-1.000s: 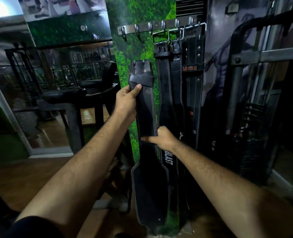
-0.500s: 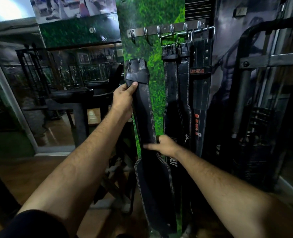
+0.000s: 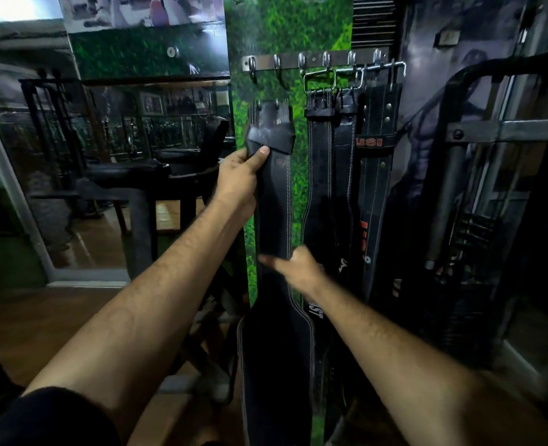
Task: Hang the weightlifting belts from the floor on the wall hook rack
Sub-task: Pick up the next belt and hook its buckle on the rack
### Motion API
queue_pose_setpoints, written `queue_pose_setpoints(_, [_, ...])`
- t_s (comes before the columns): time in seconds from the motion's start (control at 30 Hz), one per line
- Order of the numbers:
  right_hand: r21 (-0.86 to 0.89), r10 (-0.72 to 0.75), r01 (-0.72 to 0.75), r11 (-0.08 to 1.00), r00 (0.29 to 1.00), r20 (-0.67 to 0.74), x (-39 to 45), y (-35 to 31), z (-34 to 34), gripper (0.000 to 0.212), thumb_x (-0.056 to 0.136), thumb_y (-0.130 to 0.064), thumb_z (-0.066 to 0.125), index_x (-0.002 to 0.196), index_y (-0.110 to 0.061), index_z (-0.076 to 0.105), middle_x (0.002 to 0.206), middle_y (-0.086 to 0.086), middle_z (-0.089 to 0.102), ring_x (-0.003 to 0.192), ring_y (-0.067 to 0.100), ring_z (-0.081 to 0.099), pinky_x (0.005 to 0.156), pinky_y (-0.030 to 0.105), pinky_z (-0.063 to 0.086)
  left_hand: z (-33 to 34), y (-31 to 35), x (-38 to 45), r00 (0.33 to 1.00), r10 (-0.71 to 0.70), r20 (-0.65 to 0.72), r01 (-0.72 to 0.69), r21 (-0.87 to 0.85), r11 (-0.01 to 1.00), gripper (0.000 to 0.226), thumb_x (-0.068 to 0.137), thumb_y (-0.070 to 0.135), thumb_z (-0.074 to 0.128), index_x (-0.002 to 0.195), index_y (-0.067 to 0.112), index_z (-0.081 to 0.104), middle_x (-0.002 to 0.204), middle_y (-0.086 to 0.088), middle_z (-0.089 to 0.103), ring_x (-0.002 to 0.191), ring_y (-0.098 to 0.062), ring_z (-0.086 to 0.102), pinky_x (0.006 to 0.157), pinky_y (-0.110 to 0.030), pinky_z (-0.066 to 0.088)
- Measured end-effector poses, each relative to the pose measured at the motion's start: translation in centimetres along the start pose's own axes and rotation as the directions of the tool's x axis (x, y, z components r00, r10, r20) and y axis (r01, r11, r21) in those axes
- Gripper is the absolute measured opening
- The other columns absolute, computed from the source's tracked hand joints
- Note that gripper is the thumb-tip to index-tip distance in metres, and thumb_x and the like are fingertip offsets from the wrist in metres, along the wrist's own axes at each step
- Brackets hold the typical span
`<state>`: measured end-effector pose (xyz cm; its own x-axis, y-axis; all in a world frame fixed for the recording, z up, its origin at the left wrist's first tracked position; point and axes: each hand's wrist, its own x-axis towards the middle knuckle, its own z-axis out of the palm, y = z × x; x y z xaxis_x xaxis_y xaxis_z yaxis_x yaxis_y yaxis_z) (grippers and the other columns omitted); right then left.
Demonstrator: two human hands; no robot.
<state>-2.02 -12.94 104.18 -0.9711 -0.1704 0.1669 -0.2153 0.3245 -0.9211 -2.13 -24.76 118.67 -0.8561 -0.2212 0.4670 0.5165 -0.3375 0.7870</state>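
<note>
Both hands [image 3: 237,178] still grip the unhooked belt [image 3: 274,220].

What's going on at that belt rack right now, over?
Left hand grips black belt near its top; right hand holds it mid-strap. Belt below hook rack, not yet hung. Two left hooks free.

The right hand [image 3: 300,268] was smeared by motion blur, so its hold on the black belt [image 3: 274,201] could not be made out, and the fingers of the left hand [image 3: 239,180] were hidden behind that belt, only the thumb being seen on its face. The belt's lower end was cut off by the bottom edge, and its buckle was too dark to be read. The white lettering on the neighbouring belt [image 3: 319,175] was partly covered by the right forearm.
</note>
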Motion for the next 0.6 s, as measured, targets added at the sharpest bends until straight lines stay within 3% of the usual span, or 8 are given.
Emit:
queue_pose_setpoints(0.1, [-0.035,0.143,-0.141,0.989,0.986,0.089,-2.0,3.8,0.9,0.055,0.065,-0.053,0.087,0.083,-0.012,0.056,0.071,0.003,0.063,0.067,0.015,0.058,0.056,0.034,0.053,0.8,0.3,0.1,1.000,-0.009,0.012,0.010,-0.008,1.000,0.008,0.095,0.002,0.058,0.092,0.001,0.066,0.073,-0.006,0.075,0.065,-0.017,0.071,0.065,-0.029,0.059])
queue_pose_setpoints(0.2, [-0.090,0.175,-0.162,0.983,0.971,0.162,-2.0,6.8,1.1,0.057,0.057,-0.045,0.094,0.096,-0.013,0.065,0.099,0.007,0.074,0.094,0.021,0.071,0.085,0.041,0.061,1.1,-0.2,0.0,0.999,-0.035,0.004,0.035,0.008,0.999,0.009,0.094,0.002,0.060,0.087,0.003,0.066,0.073,-0.006,0.074,0.065,-0.017,0.070,0.069,-0.029,0.059])
queue_pose_setpoints(0.27, [-0.182,0.191,-0.151,0.972,0.954,0.230,-1.4,7.9,0.9,0.053,0.062,-0.034,0.094,0.102,-0.011,0.070,0.103,0.002,0.074,0.100,0.020,0.070,0.090,0.035,0.059,1.1,-0.6,-0.3,0.999,-0.051,-0.011,0.052,0.021,0.998,0.015,0.094,0.003,0.060,0.080,0.007,0.065,0.070,-0.004,0.073,0.063,-0.015,0.069,0.067,-0.028,0.058])
queue_pose_setpoints(0.33, [-0.355,0.236,-0.130,0.926,0.933,0.274,-1.5,8.1,0.4,0.062,0.061,-0.042,0.093,0.109,-0.010,0.071,0.102,0.000,0.074,0.096,0.016,0.069,0.089,0.033,0.058,0.8,-0.7,-0.4,0.999,-0.050,-0.016,0.050,0.019,0.999,0.016,0.095,0.004,0.060,0.080,0.007,0.065,0.070,-0.004,0.073,0.063,-0.015,0.069,0.067,-0.028,0.058])
queue_pose_setpoints(0.4, [-0.394,0.279,-0.158,0.905,0.921,0.273,-1.7,7.4,-0.4,0.086,0.055,-0.069,0.085,0.114,-0.010,0.065,0.109,-0.002,0.069,0.101,0.015,0.065,0.093,0.034,0.055,0.3,-0.2,-0.1,0.999,-0.046,-0.004,0.046,0.021,0.999,0.016,0.096,0.004,0.058,0.082,0.007,0.066,0.070,-0.002,0.074,0.063,-0.014,0.070,0.065,-0.027,0.059])
queue_pose_setpoints(0.47, [-0.260,0.250,-0.187,0.947,0.939,0.236,-1.5,5.5,-1.2,0.097,0.062,-0.085,0.064,0.123,-0.011,0.055,0.113,-0.001,0.059,0.107,0.017,0.058,0.100,0.037,0.047,-0.3,0.2,0.4,0.999,-0.043,0.012,0.043,0.055,0.998,0.016,0.096,0.006,0.058,0.083,0.008,0.067,0.071,-0.001,0.075,0.064,-0.013,0.070,0.063,-0.026,0.057])
queue_pose_setpoints(0.53, [-0.035,0.158,-0.155,0.987,0.971,0.177,-0.7,2.7,-2.0,0.105,0.070,-0.086,0.052,0.135,-0.004,0.053,0.105,-0.002,0.061,0.100,0.016,0.059,0.099,0.039,0.045,-0.7,0.5,0.6,0.999,-0.036,0.035,0.032,0.089,0.996,0.015,0.095,0.006,0.060,0.084,0.008,0.068,0.073,-0.002,0.075,0.066,-0.013,0.070,0.065,-0.026,0.056])
queue_pose_setpoints(0.6, [0.117,0.045,-0.055,0.992,0.995,0.089,0.4,-0.4,-2.2,0.095,0.068,-0.087,0.051,0.125,-0.011,0.062,0.107,-0.005,0.064,0.101,0.011,0.058,0.099,0.035,0.046,-0.7,0.4,0.6,0.998,-0.028,0.057,0.020,0.123,0.992,0.014,0.095,0.005,0.060,0.084,0.008,0.068,0.073,0.000,0.075,0.065,-0.011,0.069,0.063,-0.024,0.055])
